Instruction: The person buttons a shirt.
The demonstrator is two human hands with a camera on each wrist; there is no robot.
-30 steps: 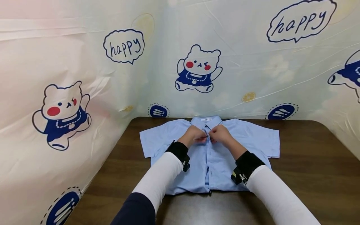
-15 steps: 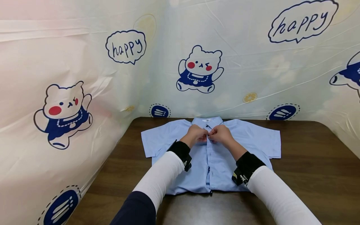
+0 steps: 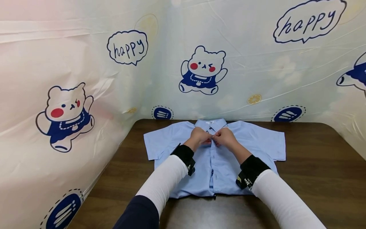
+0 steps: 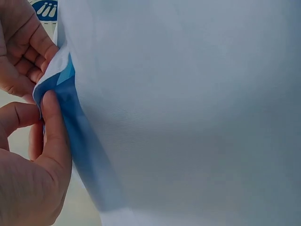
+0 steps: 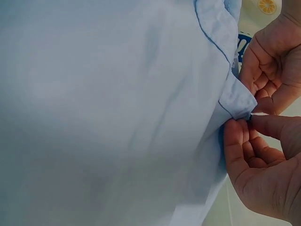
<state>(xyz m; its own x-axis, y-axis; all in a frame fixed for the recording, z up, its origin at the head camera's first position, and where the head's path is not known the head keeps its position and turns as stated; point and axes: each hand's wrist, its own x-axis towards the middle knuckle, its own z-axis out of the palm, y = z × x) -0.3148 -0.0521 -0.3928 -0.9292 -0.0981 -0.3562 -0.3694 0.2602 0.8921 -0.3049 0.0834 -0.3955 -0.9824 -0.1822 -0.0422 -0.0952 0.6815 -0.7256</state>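
A light blue short-sleeved shirt [image 3: 200, 168] lies front up, its collar [image 3: 219, 124] at the far end. Both hands meet at the front placket just below the collar. My left hand [image 3: 199, 136] pinches one placket edge, its thumb [image 4: 51, 106] lying along the fabric in the left wrist view. With thumb and fingers, my right hand [image 3: 226, 137] pinches the placket right beside it. A small dark button [image 5: 250, 117] shows at the right fingertips in the right wrist view. The buttonhole is hidden by fingers and cloth. Lower down, the placket gapes.
Beneath the shirt is a brown wooden table [image 3: 314, 165]. A printed curtain [image 3: 246, 70] with bears and "happy" bubbles stands behind it and along the left. Black wrist straps [image 3: 183, 155] with small cameras sit over white sleeves [image 3: 161, 178].
The hands stay at the same place on the placket; their fingertips have drawn slightly closer together. The shirt lies as before, and the head view has shifted a little.
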